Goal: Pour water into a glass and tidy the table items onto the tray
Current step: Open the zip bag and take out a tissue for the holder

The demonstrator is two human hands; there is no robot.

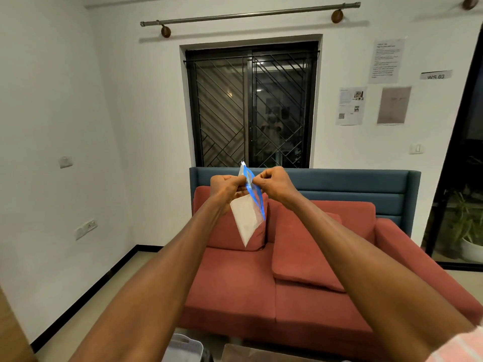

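Hands are meeting in the air in front of the chest, both arms stretched forward. The left hand [226, 188] and the right hand [273, 182] are both pinching the top of a small clear pouch [247, 218] with a blue edge. The fingers of each hand are curling tightly on the pouch, one hand at each side of its upper part. The pouch is hanging down between the two hands, tilted, with something white inside. It is hanging in front of a red sofa [300, 291] with a blue backrest. Behind the sofa a dark window [251, 105] with a metal grille is showing. At the bottom edge a white tray [183, 348] is partly showing.
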